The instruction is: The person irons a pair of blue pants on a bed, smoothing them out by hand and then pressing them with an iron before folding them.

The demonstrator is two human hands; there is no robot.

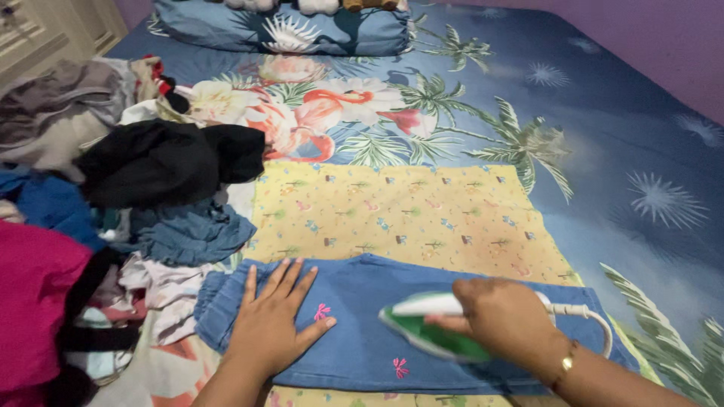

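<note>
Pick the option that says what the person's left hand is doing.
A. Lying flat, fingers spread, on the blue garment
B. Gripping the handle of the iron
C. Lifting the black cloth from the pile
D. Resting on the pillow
A: the left hand lies palm down with fingers spread on the blue garment, while the right hand holds the green and white iron.

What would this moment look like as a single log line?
left hand: flat on blue denim garment | right hand: gripping green-and-white iron on the denim | under: yellow cloth | left side: clothes pile
</note>
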